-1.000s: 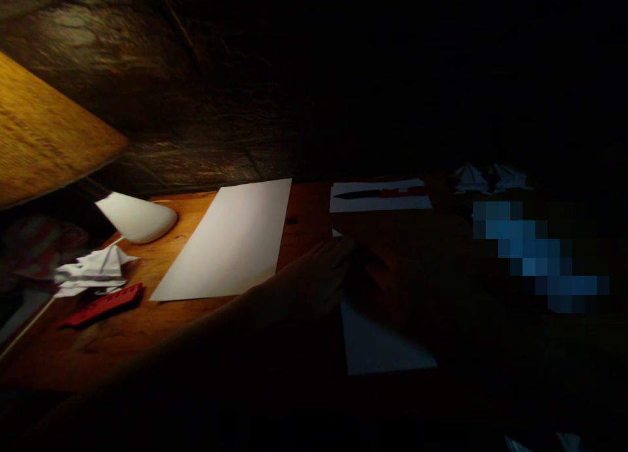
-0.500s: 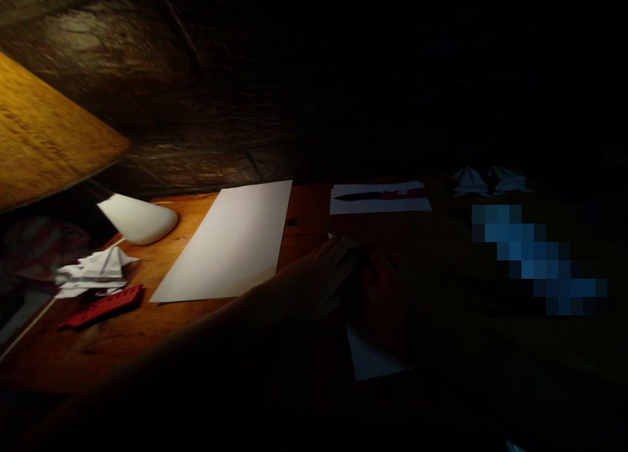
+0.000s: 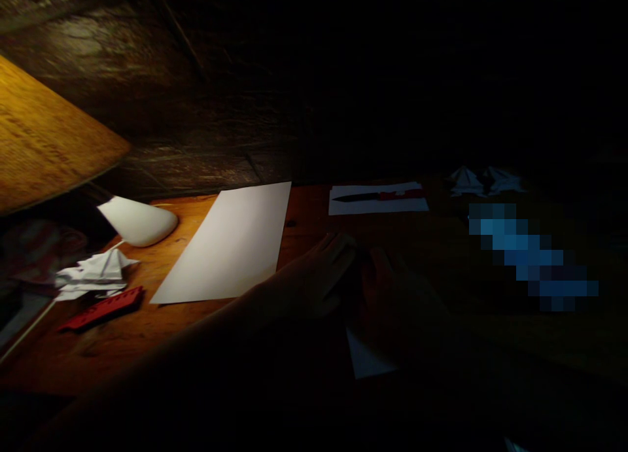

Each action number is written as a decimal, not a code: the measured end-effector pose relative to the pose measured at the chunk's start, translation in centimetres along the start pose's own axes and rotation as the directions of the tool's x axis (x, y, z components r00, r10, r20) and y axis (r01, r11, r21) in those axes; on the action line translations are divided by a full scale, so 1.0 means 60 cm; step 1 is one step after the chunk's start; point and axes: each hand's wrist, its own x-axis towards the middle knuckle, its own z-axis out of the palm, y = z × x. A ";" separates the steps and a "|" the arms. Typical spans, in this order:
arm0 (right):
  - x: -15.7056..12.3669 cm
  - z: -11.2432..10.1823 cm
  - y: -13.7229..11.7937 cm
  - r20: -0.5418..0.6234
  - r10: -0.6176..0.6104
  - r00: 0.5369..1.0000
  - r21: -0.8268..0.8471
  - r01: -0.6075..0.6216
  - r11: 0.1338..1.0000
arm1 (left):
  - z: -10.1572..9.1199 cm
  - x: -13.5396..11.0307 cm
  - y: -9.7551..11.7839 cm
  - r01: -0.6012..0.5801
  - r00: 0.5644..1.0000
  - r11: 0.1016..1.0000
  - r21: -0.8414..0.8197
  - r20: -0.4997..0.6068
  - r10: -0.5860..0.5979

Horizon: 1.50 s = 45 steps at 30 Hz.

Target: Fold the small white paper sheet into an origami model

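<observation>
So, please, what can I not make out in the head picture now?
All in the head view:
Lower white sheet: its rest is hidden by the left hand, right hand and shadow.
Exact grip of each hand: lost in darkness.
Lampshade: cut off by the left edge.
Blue object: blurred into blocks.
Pale thing: cut off by the bottom edge.

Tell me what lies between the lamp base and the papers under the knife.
The head view shows a large white sheet between the lamp base and the papers under the knife, with wooden tabletop on either side of it.
</observation>
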 end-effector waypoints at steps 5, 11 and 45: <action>-0.001 -0.004 0.001 0.001 -0.026 1.000 0.008 0.026 1.000 | -0.001 0.001 0.001 -0.012 1.000 1.000 -0.011 -0.019 0.012; -0.005 -0.008 -0.002 -0.052 -0.068 0.996 -0.012 0.067 0.998 | 0.001 -0.001 0.000 0.011 1.000 1.000 0.018 -0.018 -0.011; -0.006 -0.010 0.013 -0.019 -0.057 0.998 -0.108 0.054 0.993 | 0.000 -0.017 0.002 0.146 0.987 0.973 0.178 -0.088 -0.132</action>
